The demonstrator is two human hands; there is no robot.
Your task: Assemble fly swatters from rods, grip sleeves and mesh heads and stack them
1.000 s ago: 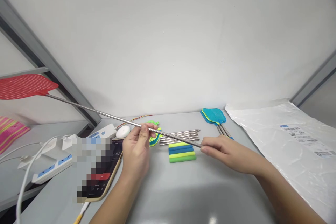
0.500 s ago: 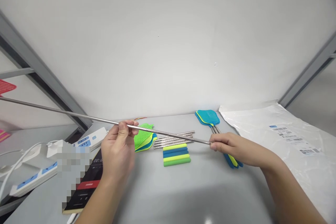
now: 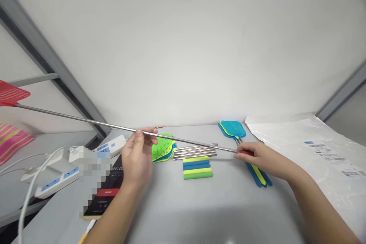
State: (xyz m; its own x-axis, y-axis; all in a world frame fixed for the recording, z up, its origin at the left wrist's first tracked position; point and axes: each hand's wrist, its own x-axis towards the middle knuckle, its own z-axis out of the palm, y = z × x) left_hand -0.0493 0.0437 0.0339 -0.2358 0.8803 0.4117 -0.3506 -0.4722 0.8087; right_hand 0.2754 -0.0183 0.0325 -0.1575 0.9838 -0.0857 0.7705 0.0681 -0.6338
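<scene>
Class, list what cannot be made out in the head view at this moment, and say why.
All in the head view:
1. Red swatter: part of its head is cut off by the left edge.
2. Red piece at its rod's end: mostly hidden by the right hand.
3. Green mesh head: partly behind the left hand.
4. Phone: partly masked by pixelation.
5. Label: print too small.

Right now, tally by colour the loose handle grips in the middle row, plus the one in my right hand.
Yellow handle grips: 2
Blue handle grips: 2
Green handle grip: 1
Red handle grip, in your right hand: 1
Total: 6
</scene>
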